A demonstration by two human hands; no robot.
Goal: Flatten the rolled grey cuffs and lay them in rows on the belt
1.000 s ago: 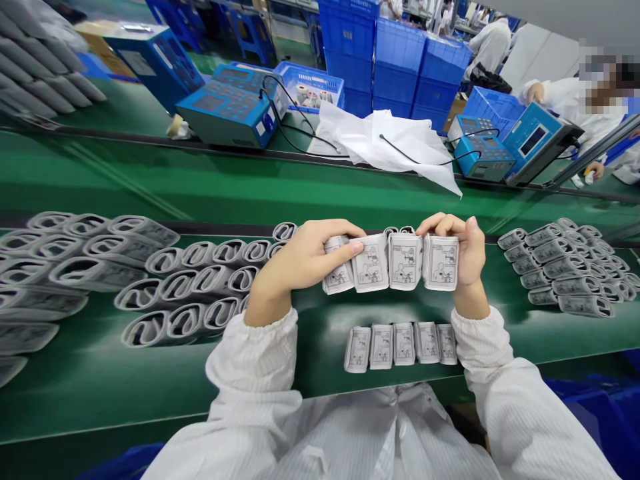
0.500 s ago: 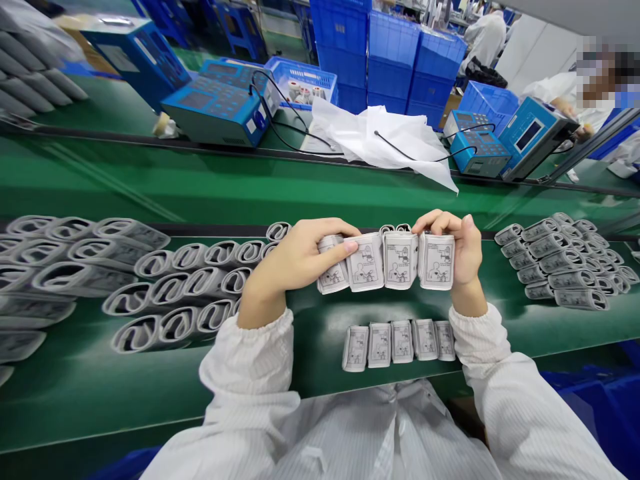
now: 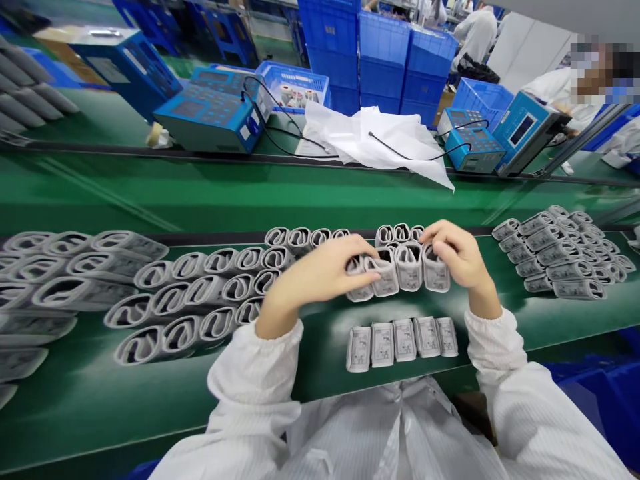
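Four looped grey fabric cuffs (image 3: 410, 268), left hand (image 3: 320, 272) gripping the leftmost, right hand (image 3: 459, 255) gripping the rightmost

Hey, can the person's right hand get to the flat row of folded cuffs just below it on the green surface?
Probably yes. The right hand sits just above the flat row of folded cuffs, with only the green work surface between them. Nothing appears to block it, though it would first have to come off the standing cuffs.
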